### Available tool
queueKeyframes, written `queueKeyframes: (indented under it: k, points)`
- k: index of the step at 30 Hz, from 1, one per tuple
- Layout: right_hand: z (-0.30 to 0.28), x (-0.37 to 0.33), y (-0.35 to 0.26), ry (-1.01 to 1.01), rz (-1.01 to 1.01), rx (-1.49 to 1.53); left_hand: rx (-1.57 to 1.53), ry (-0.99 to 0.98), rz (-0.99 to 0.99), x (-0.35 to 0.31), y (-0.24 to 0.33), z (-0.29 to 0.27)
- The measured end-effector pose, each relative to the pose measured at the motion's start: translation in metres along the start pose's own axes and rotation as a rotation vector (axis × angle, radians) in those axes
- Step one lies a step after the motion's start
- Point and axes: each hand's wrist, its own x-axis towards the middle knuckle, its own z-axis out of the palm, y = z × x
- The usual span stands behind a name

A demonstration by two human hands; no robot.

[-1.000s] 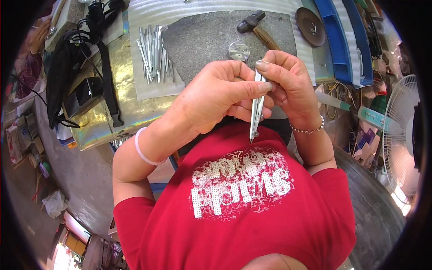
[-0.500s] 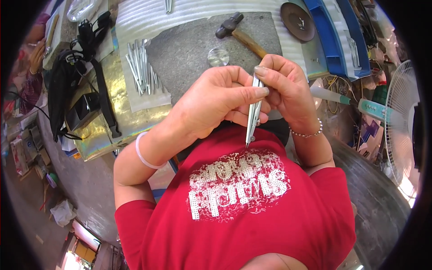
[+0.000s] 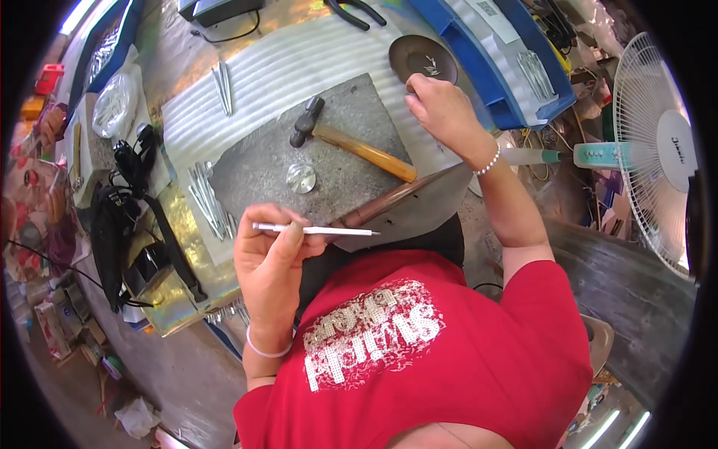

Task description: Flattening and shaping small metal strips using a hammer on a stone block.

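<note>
My left hand (image 3: 273,251) is closed around a slim silver metal tool (image 3: 340,230) with a fine point. The tool lies nearly level, its point toward the right, above the near edge of a grey stone slab (image 3: 254,165). At the right, my right hand (image 3: 445,112) is by the near rim of a round brown dish (image 3: 404,56) that holds a few tiny metal pieces (image 3: 431,67). Its fingers are bent and pinched together; whatever they hold is hidden. A hammer (image 3: 359,150) with a wooden handle and a clear round disc (image 3: 301,179) rest on the slab.
Slim silver pieces (image 3: 206,202) lie left of the slab, with several more (image 3: 222,88) on the white foam sheet (image 3: 262,67). A brown rod (image 3: 393,200) crosses the slab's near side. Blue bin (image 3: 467,67) and fan (image 3: 654,150) stand right. Another person's hand (image 3: 52,123) shows far left.
My hands have parted: the left moved left, keeping the silver tool, now turned level. My right hand left the tool and reached out to the brown dish. The view has shifted.
</note>
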Motion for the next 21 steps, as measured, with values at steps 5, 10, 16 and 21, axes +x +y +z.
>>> queueKeyframes:
  k: [5, 10, 16, 21]
  points:
    - [-0.053, -0.047, -0.061, -0.015, -0.087, 0.637, -0.183, 0.005, -0.021, -0.005, -0.005, -0.009]
    - [-0.042, -0.083, -0.103, -0.342, -0.070, 1.534, -0.155, -0.090, -0.161, 0.001, -0.022, -0.005]
    - [-0.028, -0.074, -0.126, -0.469, 0.193, 1.699, 0.368, -0.216, -0.207, -0.020, -0.013, -0.007]
    - [-0.024, -0.061, -0.152, -0.589, 0.350, 1.724, 0.397, -0.309, -0.212, -0.026, -0.011, -0.024]
